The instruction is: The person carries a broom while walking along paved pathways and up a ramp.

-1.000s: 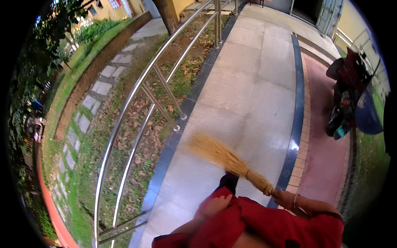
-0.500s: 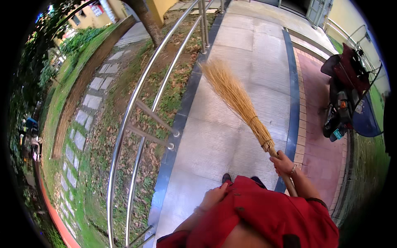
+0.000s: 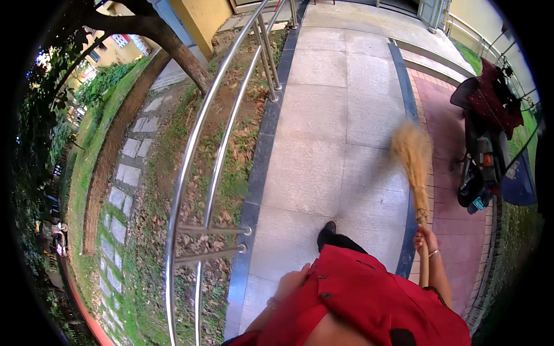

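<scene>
My right hand (image 3: 426, 239) is wrapped round the wooden handle (image 3: 425, 266) of a straw broom (image 3: 420, 199), just below the bound neck. The broom's bristles (image 3: 411, 144) point away from me, blurred, over the walkway's right border. Against the front of my red top (image 3: 358, 288) rests my left hand (image 3: 293, 282). Its fingers are mostly hidden along the cloth, so their closing does not show. One dark shoe (image 3: 327, 232) shows on the pale walkway (image 3: 309, 155) ahead of my body.
A steel railing (image 3: 192, 138) runs along the left, beside ground with leaves and stepping stones (image 3: 130, 175). A scooter (image 3: 486, 138) stands on the red paving (image 3: 441, 124) at right. Low steps (image 3: 430, 62) and a doorway lie ahead; a tree (image 3: 182, 55) leans at far left.
The broom head has swung from the walkway's middle to its right border. My right hand has moved right and slightly down with it. My left hand stays at my front, and the view has shifted.
</scene>
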